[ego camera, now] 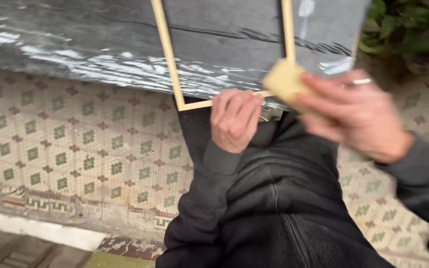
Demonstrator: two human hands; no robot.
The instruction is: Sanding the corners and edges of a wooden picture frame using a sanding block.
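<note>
Patterned tile floor [75,149] lies left, beneath a dark plastic-covered surface [100,44]. A thin wooden frame [167,59] rests on that surface, its lower rail overhanging the edge. The left hand [234,121] is curled around that rail, steadying it. The right hand [356,116], blurred, pinches a yellowish sanding block [285,82] against the frame's right corner.
</note>
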